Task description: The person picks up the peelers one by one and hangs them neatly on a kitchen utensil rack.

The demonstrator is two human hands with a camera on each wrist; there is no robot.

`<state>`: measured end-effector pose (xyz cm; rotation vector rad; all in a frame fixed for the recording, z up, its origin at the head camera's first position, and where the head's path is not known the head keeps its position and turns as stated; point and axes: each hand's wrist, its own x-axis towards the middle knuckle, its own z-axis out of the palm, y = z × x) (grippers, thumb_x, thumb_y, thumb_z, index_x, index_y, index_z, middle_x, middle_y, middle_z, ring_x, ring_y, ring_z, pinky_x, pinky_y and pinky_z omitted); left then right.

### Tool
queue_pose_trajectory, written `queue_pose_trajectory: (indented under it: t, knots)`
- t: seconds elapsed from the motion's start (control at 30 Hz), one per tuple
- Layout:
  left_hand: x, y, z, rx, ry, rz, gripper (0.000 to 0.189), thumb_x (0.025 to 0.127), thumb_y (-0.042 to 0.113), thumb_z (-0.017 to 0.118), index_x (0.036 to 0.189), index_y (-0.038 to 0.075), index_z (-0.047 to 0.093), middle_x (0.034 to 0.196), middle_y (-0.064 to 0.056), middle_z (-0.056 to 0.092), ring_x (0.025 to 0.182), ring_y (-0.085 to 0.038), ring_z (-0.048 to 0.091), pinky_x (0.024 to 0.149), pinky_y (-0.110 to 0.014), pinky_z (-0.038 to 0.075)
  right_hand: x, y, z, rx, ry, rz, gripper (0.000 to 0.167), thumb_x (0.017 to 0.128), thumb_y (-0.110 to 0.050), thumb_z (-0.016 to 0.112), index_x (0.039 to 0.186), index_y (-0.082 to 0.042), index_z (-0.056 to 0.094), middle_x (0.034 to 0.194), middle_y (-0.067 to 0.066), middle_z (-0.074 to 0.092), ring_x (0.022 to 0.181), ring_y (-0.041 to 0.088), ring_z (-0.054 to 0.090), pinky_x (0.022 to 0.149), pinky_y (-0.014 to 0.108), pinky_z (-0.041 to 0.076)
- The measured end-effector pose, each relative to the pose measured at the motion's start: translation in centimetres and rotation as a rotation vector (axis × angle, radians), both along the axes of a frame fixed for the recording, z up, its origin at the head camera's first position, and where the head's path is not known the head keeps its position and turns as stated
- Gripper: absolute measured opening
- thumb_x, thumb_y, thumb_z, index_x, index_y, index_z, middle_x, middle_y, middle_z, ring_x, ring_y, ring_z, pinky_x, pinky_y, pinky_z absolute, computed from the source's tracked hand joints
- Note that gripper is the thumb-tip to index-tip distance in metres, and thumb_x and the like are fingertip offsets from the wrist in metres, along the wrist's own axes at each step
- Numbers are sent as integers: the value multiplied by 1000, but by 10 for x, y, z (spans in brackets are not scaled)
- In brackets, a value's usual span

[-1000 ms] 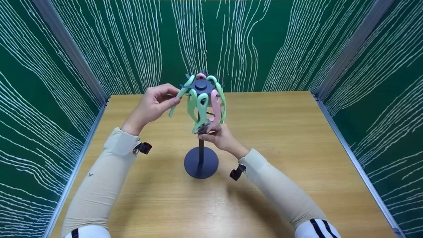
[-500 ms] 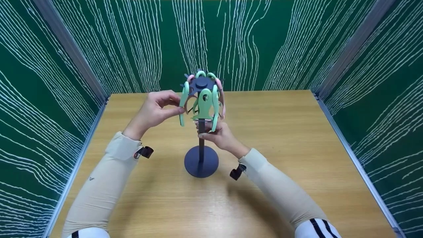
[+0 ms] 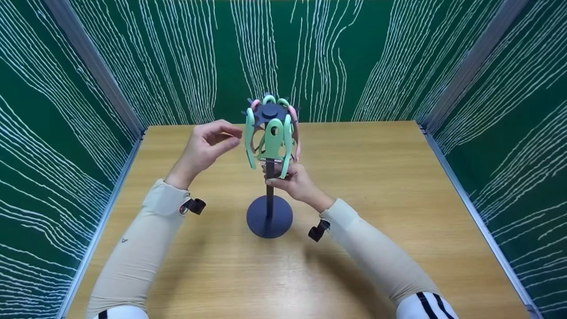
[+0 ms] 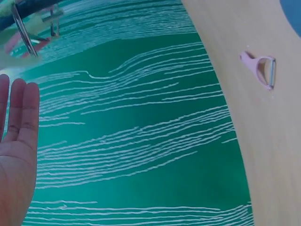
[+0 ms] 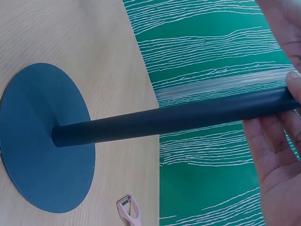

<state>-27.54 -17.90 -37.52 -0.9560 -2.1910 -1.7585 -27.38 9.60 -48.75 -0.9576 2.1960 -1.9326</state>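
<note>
A dark rotating rack (image 3: pixel 271 114) carries several Y-shaped peelers by the holes in their handles, green and pink. One green peeler (image 3: pixel 274 141) faces the front, and another green peeler (image 3: pixel 250 137) hangs at the left side. Just left of that one is my left hand (image 3: pixel 208 144), holding nothing, its thumb and fingers bent towards each other with a gap between. In the left wrist view its visible fingers (image 4: pixel 24 110) are straight. Below the peelers my right hand (image 3: pixel 300 182) grips the rack's post (image 5: pixel 178 117), thumb on one side and fingers on the other.
The rack's round base (image 3: pixel 269 217) stands on the wooden table (image 3: pixel 376 190). A pink peeler (image 4: pixel 258 68) lies on the tabletop, also seen low in the right wrist view. Green walls with white streaks (image 3: pixel 319 57) enclose the back and sides.
The rack top has turned, bringing different peelers to the front. My left hand has let go of the green peeler at the left and drawn slightly away. My right hand keeps its grip.
</note>
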Motion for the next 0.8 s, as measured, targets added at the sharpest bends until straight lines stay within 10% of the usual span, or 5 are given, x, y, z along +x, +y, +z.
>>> queue_pose_trajectory:
  t: [0.43,0.8]
  knots:
    - [-32,-17,-68,-184,-227,166,28,106,20,72,128,2,75,125,-18,75,111,-27,71,94,-21,59,0,-2,1,11,21,1,28,97,5,75,124,11,75,125,32,73,109,21,71,98,33,64]
    - [-50,-13,-110,-310,-336,190,29,106,23,73,130,7,75,125,-13,75,113,-29,68,102,-39,58,3,1,3,8,30,-12,30,95,5,78,124,10,75,125,28,75,104,21,72,95,32,65]
